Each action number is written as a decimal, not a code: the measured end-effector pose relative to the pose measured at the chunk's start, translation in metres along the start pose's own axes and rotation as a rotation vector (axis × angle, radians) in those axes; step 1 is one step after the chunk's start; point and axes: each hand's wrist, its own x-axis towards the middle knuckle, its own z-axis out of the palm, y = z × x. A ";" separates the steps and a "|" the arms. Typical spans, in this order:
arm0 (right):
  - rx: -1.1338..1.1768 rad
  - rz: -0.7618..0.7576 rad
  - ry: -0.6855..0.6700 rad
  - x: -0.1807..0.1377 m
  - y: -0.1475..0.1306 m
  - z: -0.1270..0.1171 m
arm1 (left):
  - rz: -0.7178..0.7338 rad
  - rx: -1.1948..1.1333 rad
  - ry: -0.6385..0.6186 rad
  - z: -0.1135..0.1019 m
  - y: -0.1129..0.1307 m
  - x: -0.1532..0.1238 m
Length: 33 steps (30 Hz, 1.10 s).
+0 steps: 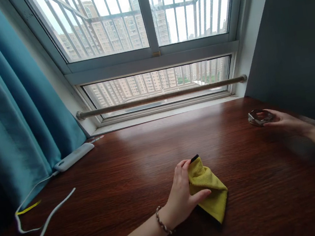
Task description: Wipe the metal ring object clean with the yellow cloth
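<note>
My left hand [183, 193] grips a folded yellow cloth [208, 189] with a black edge, pressed onto the dark wooden table [140, 160] near its middle; a bead bracelet is on that wrist. Far to the right, my right hand [282, 120] reaches out and closes its fingers round a small glass dish [259, 117], like an ashtray, that rests on the table near the grey wall.
A white power strip [73, 157] lies at the back left with white cables [43, 225] trailing toward the front left. Teal curtains [6, 117] hang on the left. A window [148, 36] with a metal rail [160, 96] runs along the back. The grey wall [295, 34] stands at the right.
</note>
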 end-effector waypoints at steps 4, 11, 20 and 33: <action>0.051 0.116 0.168 0.000 0.040 -0.061 | -0.030 -0.013 -0.006 -0.001 0.002 0.001; 0.172 0.289 0.186 -0.006 0.059 -0.092 | -0.057 -0.019 -0.005 -0.001 0.002 0.001; 0.111 0.357 0.116 -0.003 0.049 -0.097 | -0.071 -0.009 -0.021 0.000 0.000 0.001; -0.041 0.447 0.092 0.006 0.027 -0.095 | -0.043 -0.027 -0.006 0.002 -0.002 0.002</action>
